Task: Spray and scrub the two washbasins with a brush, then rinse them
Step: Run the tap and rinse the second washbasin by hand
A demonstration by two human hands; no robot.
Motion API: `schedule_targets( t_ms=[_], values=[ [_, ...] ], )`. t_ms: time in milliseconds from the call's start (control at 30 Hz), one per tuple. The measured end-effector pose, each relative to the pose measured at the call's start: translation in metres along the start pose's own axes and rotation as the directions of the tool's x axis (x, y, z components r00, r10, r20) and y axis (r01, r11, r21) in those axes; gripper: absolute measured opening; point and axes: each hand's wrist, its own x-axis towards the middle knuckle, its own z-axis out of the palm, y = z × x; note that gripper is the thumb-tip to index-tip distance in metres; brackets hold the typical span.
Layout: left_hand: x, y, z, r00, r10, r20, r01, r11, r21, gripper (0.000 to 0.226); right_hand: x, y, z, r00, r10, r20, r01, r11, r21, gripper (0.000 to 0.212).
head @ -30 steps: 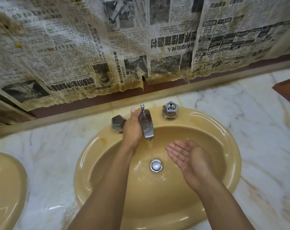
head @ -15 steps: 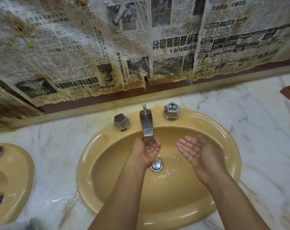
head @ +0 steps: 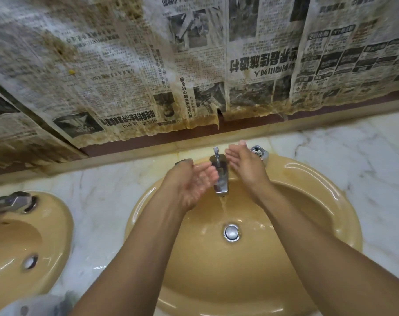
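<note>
Water (head: 224, 205) is seen running in a thin stream from the spout (head: 221, 179) into the right washbasin (head: 312, 176), which is set in the marble worktop (head: 107, 192) close to its back edge. The left washbasin (head: 54, 224) is let into the same worktop towards its left end and is cut off by the frame. Half a second ago the left hand (head: 194, 181) was held low under the spout, just above the drain (head: 231, 232). It is now raised beside the spout's left flank, cupped palm-up and wet, with nothing gripped. The right hand (head: 244, 160), then held open over the bowl's right half, is now lifted to the spout's right side. Its fingers are straight and together, just in front of the right tap handle (head: 257, 152). From this the rinsing step is judged to be under way, with scooped water probably meant for the spout and rim. No brush or spray bottle is shown. Stained newspaper (head: 125, 76) is pasted over the wall behind.
</note>
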Motion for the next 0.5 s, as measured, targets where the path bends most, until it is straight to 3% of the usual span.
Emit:
schedule_targets(
  t_ms=[100, 167, 333, 500],
  values=[
    [-0.003, 0.018, 0.012, 0.989, -0.055, 0.136, 0.037, 0.991, 0.129, 0.052, 0.023, 0.008, 0.016, 1.000, -0.002, 0.030, 0.006, 0.990, -0.140, 0.079],
    [-0.002, 0.022, 0.003, 0.988, -0.049, 0.146, 0.030, 0.991, 0.133, 0.053, 0.032, 0.009, 0.022, 0.999, -0.029, 0.030, 0.034, 0.982, -0.186, 0.075],
    [0.005, -0.004, -0.029, 0.993, -0.032, 0.109, 0.040, 0.996, -0.074, 0.041, 0.032, 0.011, 0.018, 0.996, 0.006, 0.086, 0.004, 0.994, -0.111, 0.080],
    [0.020, -0.043, -0.039, 0.989, -0.121, 0.084, 0.133, 0.980, -0.151, 0.040, 0.014, 0.032, 0.017, 0.999, -0.041, 0.011, 0.042, 0.974, -0.221, 0.084]
  ],
)
